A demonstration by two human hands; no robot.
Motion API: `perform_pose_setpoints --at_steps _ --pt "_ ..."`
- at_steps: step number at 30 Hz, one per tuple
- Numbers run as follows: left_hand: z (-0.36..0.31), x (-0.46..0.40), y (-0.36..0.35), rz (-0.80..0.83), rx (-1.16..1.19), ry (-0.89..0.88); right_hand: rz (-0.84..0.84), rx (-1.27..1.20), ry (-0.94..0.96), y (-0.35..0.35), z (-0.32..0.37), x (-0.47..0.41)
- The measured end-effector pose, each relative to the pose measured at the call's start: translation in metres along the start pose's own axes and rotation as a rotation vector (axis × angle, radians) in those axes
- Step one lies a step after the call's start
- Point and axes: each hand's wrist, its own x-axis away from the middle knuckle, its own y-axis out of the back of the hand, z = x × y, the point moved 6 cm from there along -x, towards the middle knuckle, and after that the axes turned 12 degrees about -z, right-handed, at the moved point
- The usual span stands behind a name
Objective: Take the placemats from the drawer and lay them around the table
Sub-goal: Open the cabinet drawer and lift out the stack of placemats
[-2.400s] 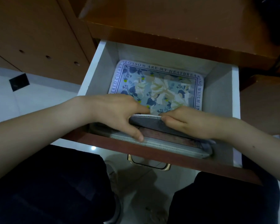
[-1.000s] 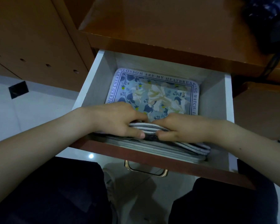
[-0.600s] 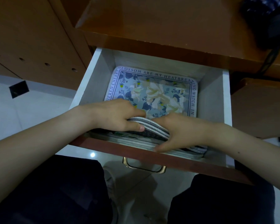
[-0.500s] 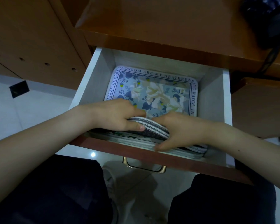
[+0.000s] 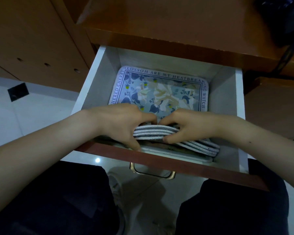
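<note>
Placemats (image 5: 161,92) lie stacked inside the open drawer (image 5: 98,77), which is pulled out beneath the wooden tabletop (image 5: 159,22). The top mat shows a pale flower print with dark blue leaves and a border of lettering. At the near edge of the stack, several mats with white dotted rims are bent upward into an arch, while a few flatter layers lie beneath them against the drawer's red-brown front panel.

Both hands reach into the drawer from the near side. The left hand (image 5: 120,122) curls over the left end of the lifted edges, fingers on top and thumb pointing down to the lower layers. The right hand (image 5: 187,126) grips the same lifted edges just beside it, fingers on top and thumb tucked under the bundle. The fingertips of the two hands nearly meet over the print.

A brass handle (image 5: 152,172) hangs from the drawer front, above the white tiled floor (image 5: 32,112). Dark trouser legs fill the bottom of the view.
</note>
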Motion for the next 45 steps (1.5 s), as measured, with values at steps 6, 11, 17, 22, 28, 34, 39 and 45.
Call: perform_pose_setpoints --at_steps 6,11,17,22,28,34,39,45 --pt "-0.002 -0.003 0.003 -0.053 0.136 -0.003 -0.018 0.011 0.000 -0.002 0.003 0.003" --pt "0.003 -0.003 0.003 -0.048 0.216 0.031 -0.074 0.076 -0.020 -0.011 0.011 0.006" --pt "0.003 -0.004 0.002 -0.018 0.208 -0.002 -0.134 0.180 -0.034 -0.022 0.014 0.000" --pt "-0.001 0.000 -0.006 0.034 0.087 -0.023 -0.126 0.110 -0.021 -0.026 0.013 -0.002" --pt "-0.009 0.012 0.004 0.044 -0.013 -0.012 -0.098 -0.002 -0.063 -0.023 0.017 0.000" --pt "-0.002 0.016 0.013 0.157 0.132 0.153 -0.159 -0.043 -0.163 -0.004 0.027 0.005" --pt "0.000 0.004 0.027 0.221 0.207 0.175 -0.252 0.118 -0.288 -0.014 0.023 -0.002" --pt "0.001 0.017 0.041 0.163 0.345 0.259 -0.252 0.180 -0.286 -0.009 0.034 0.004"
